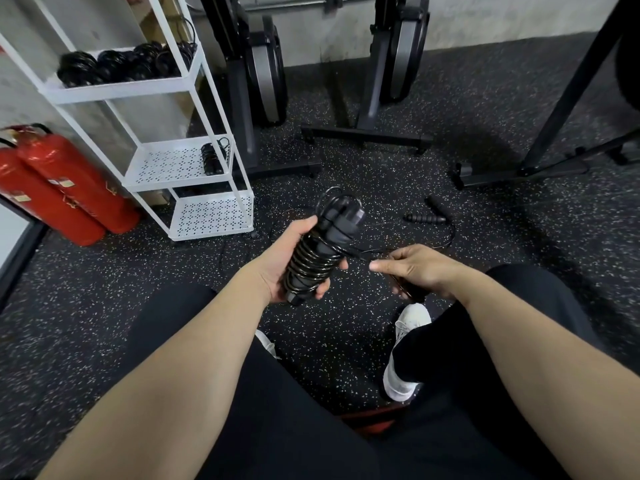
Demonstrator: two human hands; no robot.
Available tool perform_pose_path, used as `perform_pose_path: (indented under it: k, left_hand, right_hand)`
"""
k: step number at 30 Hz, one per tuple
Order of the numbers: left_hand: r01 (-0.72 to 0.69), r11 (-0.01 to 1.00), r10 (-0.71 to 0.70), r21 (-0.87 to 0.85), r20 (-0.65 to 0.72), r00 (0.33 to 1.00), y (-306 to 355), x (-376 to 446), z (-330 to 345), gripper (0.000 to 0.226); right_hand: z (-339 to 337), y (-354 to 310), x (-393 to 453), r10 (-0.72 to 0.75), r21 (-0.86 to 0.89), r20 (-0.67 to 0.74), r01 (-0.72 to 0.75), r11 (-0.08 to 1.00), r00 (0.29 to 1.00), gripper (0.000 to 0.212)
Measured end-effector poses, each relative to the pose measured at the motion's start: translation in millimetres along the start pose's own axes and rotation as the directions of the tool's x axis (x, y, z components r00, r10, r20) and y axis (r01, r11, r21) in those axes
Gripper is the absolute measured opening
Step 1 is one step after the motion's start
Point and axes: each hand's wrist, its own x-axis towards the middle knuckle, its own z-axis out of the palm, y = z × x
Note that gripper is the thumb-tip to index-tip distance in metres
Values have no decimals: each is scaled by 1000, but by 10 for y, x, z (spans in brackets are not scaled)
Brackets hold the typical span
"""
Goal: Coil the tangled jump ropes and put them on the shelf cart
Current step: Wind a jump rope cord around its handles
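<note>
Ropes on the top shelf: a row of black coiled jump ropes [121, 65], packed close; I cannot count them for sure.
Ropes on the middle shelf: one small coiled rope [212, 159], near the right edge.
Ropes on the floor: one loose rope [427, 216]; its two black handles lie near each other, and its thin cord curls away beside them.
Rope in the hands: one jump rope bundle [320, 251], two handles side by side with the cord wound round them in many loops.
Shelf cart: one white cart [145, 88] with three shelves showing, standing at the left; the bottom shelf has nothing on it.
Left hand: the left hand [294, 261] grips the bundle from below, fingers curled round it, with the bundle tilted up and away.
Right hand: the right hand [415, 268] pinches the loose end of the cord just beside the bundle, pointer finger sticking out to the left.
Hands together or apart: close, joined by the short bit of cord.
Red tanks: two fire extinguishers [59, 188] lean by the wall, left of the cart.
Shoes: two white shoes [405, 355] on the speckled floor [104, 289].
</note>
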Motion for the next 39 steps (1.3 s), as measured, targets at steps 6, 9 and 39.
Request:
perform_pose_path:
  k: [6, 9, 39]
  left_hand:
    - [157, 979, -162, 128, 24, 987, -7, 21, 98, 68]
    - [196, 956, -207, 217, 26, 978, -34, 34, 94, 54]
    - [320, 150, -161, 935, -296, 941, -315, 429, 245, 81]
  right_hand:
    - [10, -10, 30, -7, -69, -83, 1, 998, 997, 50]
    - [0, -21, 31, -17, -15, -79, 15, 1000, 997, 36]
    - [315, -105, 77, -364, -515, -262, 189, 836, 894, 27]
